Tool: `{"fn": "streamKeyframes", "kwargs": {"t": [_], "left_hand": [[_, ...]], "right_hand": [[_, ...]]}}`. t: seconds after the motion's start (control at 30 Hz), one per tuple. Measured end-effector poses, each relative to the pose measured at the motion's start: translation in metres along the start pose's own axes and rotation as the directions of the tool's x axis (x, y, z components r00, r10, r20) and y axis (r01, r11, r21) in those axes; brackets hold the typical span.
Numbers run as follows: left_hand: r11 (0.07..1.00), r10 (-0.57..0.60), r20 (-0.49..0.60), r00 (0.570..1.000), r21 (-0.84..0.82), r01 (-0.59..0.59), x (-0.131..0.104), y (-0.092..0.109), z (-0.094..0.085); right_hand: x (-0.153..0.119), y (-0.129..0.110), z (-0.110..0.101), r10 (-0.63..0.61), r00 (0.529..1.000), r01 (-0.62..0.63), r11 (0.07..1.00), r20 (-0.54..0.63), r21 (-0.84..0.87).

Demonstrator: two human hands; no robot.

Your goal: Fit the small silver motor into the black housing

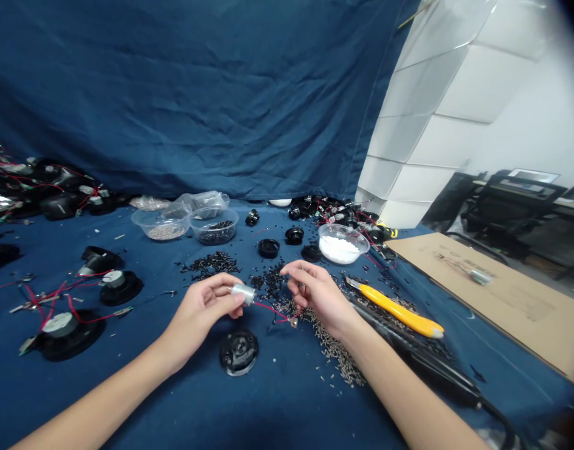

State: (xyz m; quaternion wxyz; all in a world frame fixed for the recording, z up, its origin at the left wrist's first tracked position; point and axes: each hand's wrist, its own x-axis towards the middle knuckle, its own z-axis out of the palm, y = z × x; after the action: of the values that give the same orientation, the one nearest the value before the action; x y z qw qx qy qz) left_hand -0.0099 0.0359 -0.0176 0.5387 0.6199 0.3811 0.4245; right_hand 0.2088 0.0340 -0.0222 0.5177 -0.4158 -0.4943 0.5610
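Silver cylinder (244, 293) pinched in left hand (209, 304); red wires (269, 307) from it toward right hand (315, 291), loosely curled, grip unclear; round black base (239, 352) between, nearer than both.

blue cloth (174, 400); on it: round black base (239, 352), small metal pieces (341, 357), clear bowls (196, 229), cardboard sheet (540, 331).
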Motion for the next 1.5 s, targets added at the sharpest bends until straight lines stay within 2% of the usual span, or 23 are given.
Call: {"fn": "streamKeyframes", "kwargs": {"t": [0.1, 0.17, 0.23, 0.3, 0.37, 0.47, 0.5, 0.57, 0.63, 0.7, 0.87, 0.97, 1.03, 1.1, 1.17, 1.23, 1.3, 1.4, 1.5], "left_hand": [[0.992, -0.070, -0.061, 0.996, -0.110, 0.063, 0.000, 0.004, 0.000], [0.985, -0.092, -0.063, 0.994, -0.155, 0.081, 0.000, 0.004, 0.000], [0.985, -0.089, -0.050, 0.995, -0.150, 0.080, 0.001, 0.003, -0.001], [0.992, -0.081, -0.008, 0.997, -0.100, 0.080, 0.000, 0.000, -0.002], [0.997, -0.074, 0.069, 0.995, -0.027, 0.076, 0.000, -0.002, -0.001], [0.993, -0.058, 0.185, 0.981, 0.111, 0.037, -0.003, -0.002, 0.003], [0.987, -0.044, 0.209, 0.977, 0.163, 0.009, -0.004, -0.001, 0.005], [0.965, -0.009, 0.239, 0.971, 0.258, -0.054, -0.007, 0.002, 0.008], [0.940, 0.018, 0.245, 0.969, 0.325, -0.100, -0.009, 0.004, 0.010], [0.923, 0.032, 0.236, 0.971, 0.365, -0.119, -0.009, 0.005, 0.011], [0.914, 0.058, 0.235, 0.970, 0.379, -0.147, -0.005, 0.003, 0.003], [0.896, 0.110, 0.180, 0.978, 0.408, -0.176, 0.004, 0.004, -0.012], [0.801, 0.169, 0.073, 0.983, 0.571, -0.180, 0.012, 0.002, -0.027], [0.604, 0.244, 0.019, 0.970, 0.779, -0.167, 0.020, -0.003, -0.043], [0.388, 0.280, 0.056, 0.958, 0.907, -0.166, 0.027, -0.010, -0.056], [0.262, 0.260, 0.094, 0.961, 0.951, -0.164, 0.031, -0.017, -0.065], [0.228, 0.227, 0.111, 0.967, 0.960, -0.163, 0.035, -0.022, -0.070], [0.233, 0.206, 0.113, 0.972, 0.959, -0.161, 0.039, -0.025, -0.073], [0.242, 0.201, 0.105, 0.974, 0.958, -0.153, 0.040, -0.025, -0.075]], "right_hand": [[-0.001, -0.003, -0.005, 0.010, 1.000, -0.012, 0.982, -0.009, -0.188], [-0.002, -0.005, -0.009, 0.052, 0.998, -0.040, 0.929, 0.021, -0.367], [-0.003, -0.006, -0.014, 0.057, 0.996, -0.017, 0.856, 0.062, -0.516], [-0.004, -0.007, -0.016, -0.007, 0.995, 0.066, 0.774, 0.095, -0.630], [-0.005, -0.008, -0.014, -0.125, 0.985, 0.175, 0.669, 0.122, -0.723], [-0.008, -0.011, -0.009, -0.300, 0.936, 0.326, 0.539, 0.184, -0.776], [-0.010, -0.013, -0.006, -0.321, 0.921, 0.371, 0.544, 0.222, -0.753], [-0.015, -0.015, -0.002, -0.263, 0.903, 0.426, 0.635, 0.339, -0.644], [-0.018, -0.014, 0.001, -0.161, 0.873, 0.412, 0.749, 0.460, -0.519], [-0.020, -0.010, 0.003, -0.097, 0.850, 0.370, 0.810, 0.517, -0.456], [-0.016, 0.000, 0.005, -0.068, 0.893, 0.277, 0.863, 0.446, -0.423], [-0.016, -0.003, 0.002, -0.052, 0.900, 0.191, 0.940, 0.433, -0.284], [-0.017, -0.008, -0.001, -0.068, 0.876, 0.136, 0.985, 0.477, -0.110], [-0.018, -0.013, -0.006, -0.136, 0.845, 0.114, 0.991, 0.516, 0.075], [-0.018, -0.016, -0.011, -0.209, 0.828, 0.109, 0.970, 0.520, 0.215], [-0.017, -0.019, -0.016, -0.257, 0.826, 0.107, 0.946, 0.503, 0.308], [-0.016, -0.020, -0.019, -0.269, 0.838, 0.090, 0.926, 0.474, 0.366], [-0.013, -0.024, -0.022, -0.244, 0.885, 0.046, 0.893, 0.396, 0.448], [-0.014, -0.033, -0.028, -0.234, 0.939, 0.085, 0.867, 0.252, 0.491]]}}
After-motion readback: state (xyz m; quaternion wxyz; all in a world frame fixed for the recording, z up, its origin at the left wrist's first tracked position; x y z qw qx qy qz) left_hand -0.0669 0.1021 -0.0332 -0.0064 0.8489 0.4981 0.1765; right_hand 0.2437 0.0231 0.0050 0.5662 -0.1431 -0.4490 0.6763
